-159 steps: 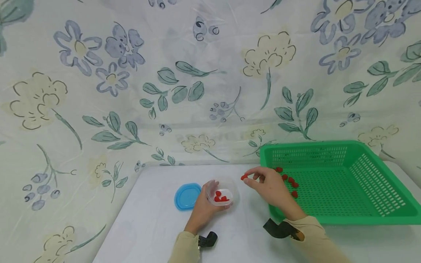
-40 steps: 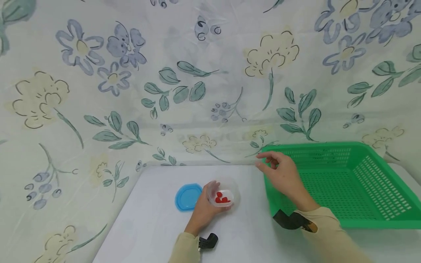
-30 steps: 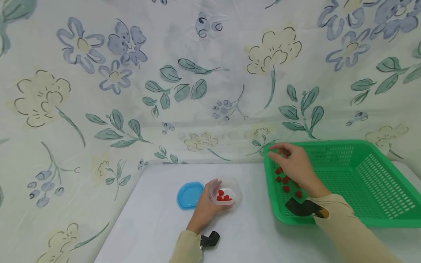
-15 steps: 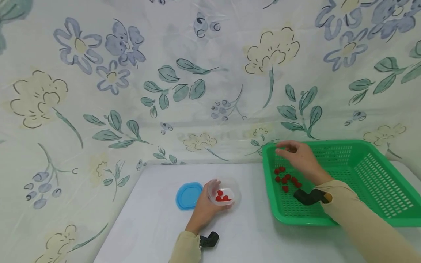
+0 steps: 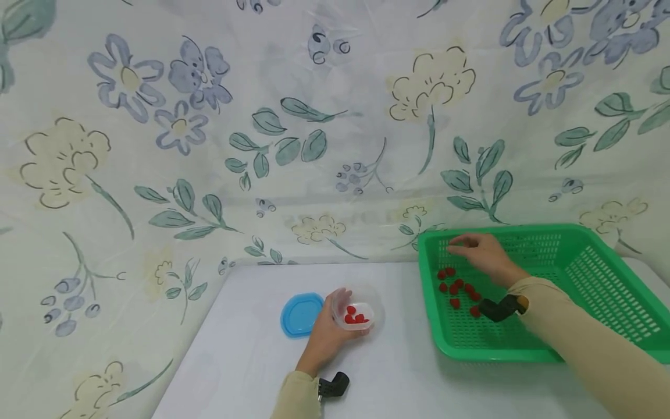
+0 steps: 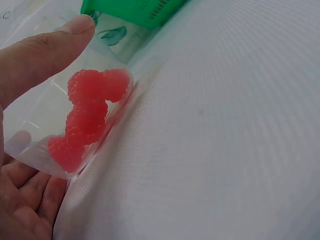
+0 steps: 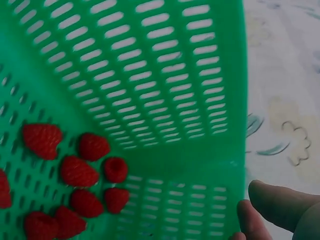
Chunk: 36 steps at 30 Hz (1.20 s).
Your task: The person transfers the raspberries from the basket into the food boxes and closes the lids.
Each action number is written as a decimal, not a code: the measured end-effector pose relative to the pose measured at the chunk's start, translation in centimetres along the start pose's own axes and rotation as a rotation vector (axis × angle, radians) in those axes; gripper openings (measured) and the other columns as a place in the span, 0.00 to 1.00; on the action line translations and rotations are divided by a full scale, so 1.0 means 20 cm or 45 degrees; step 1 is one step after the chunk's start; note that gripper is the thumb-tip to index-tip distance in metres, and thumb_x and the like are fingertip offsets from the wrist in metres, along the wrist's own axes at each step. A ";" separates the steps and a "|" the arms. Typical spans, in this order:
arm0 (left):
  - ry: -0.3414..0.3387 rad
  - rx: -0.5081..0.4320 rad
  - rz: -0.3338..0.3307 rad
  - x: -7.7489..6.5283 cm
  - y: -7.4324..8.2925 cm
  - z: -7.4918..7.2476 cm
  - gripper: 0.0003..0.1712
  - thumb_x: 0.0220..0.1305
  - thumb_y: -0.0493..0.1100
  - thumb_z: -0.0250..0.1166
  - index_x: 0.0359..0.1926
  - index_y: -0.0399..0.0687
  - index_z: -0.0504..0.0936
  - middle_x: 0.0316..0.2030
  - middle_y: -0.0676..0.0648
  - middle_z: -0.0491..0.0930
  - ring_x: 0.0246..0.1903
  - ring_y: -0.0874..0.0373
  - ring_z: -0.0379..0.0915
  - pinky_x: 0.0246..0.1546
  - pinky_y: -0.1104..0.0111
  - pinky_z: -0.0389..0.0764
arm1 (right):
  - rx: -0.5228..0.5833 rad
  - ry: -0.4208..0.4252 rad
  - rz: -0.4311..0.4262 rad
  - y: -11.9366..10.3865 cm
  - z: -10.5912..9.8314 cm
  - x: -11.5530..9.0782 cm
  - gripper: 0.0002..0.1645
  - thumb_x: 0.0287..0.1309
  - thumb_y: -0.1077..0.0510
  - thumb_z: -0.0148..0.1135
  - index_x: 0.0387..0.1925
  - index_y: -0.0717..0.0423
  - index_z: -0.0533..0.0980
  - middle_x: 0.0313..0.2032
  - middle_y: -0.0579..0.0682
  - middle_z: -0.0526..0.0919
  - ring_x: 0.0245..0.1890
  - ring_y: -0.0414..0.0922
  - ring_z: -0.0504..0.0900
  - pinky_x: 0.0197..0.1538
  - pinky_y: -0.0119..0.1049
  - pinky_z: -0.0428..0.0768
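Observation:
My left hand (image 5: 325, 338) grips a small clear plastic container (image 5: 374, 302) on the white table, its mouth tilted toward the head camera. Several raspberries (image 6: 86, 122) lie in the bottom, and the left wrist view shows the thumb along the clear wall with fingers curled on the other side. Over the back left of a green basket (image 5: 437, 331) hovers my right hand (image 5: 484, 255), fingers loosely bent and holding nothing. Below it, several raspberries (image 7: 79, 171) are scattered at the basket's left end. In the right wrist view, thumb and fingers show near the basket's rim.
A blue lid (image 5: 300, 315) lies on the table (image 5: 235, 349) just left of the container. Behind the table hangs a floral cloth (image 5: 361, 116). The basket takes up the table's right side, its perforated walls rising around the raspberries.
Earlier my right hand pinched a raspberry beside the container; now, without one, it has moved right and over the basket, uncovering more raspberries there. My left hand keeps its hold.

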<state>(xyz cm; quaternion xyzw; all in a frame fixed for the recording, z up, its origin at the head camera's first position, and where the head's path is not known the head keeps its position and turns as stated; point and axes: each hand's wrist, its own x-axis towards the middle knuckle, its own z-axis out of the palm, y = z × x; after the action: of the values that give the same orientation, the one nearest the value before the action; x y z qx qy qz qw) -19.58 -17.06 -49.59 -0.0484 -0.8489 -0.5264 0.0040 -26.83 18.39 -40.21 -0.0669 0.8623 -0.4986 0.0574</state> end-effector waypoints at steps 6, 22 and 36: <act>0.002 0.015 -0.010 0.00 0.00 0.00 0.56 0.46 0.53 0.83 0.73 0.52 0.61 0.67 0.50 0.72 0.69 0.46 0.62 0.65 0.46 0.70 | 0.015 -0.089 0.082 0.07 -0.02 0.02 0.30 0.74 0.51 0.54 0.66 0.68 0.69 0.70 0.73 0.61 0.68 0.72 0.58 0.66 0.64 0.65; -0.002 0.004 -0.007 -0.01 0.00 0.00 0.56 0.46 0.51 0.83 0.73 0.51 0.61 0.68 0.50 0.72 0.69 0.46 0.62 0.65 0.46 0.69 | -0.004 -0.176 0.205 0.19 0.05 0.05 0.26 0.69 0.55 0.59 0.61 0.68 0.75 0.67 0.72 0.66 0.66 0.69 0.65 0.65 0.60 0.70; -0.003 0.021 -0.005 -0.01 0.00 0.00 0.56 0.46 0.51 0.82 0.73 0.51 0.61 0.67 0.50 0.72 0.69 0.46 0.62 0.64 0.45 0.70 | -0.111 -0.148 0.168 0.18 0.07 0.06 0.23 0.66 0.58 0.61 0.56 0.71 0.78 0.58 0.72 0.76 0.59 0.69 0.72 0.56 0.57 0.78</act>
<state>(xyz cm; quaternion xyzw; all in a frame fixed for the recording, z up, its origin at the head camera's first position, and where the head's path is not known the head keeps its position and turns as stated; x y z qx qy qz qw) -19.47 -17.02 -49.53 -0.0473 -0.8532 -0.5194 0.0023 -27.90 18.80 -44.10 -0.0413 0.8810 -0.4510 0.1371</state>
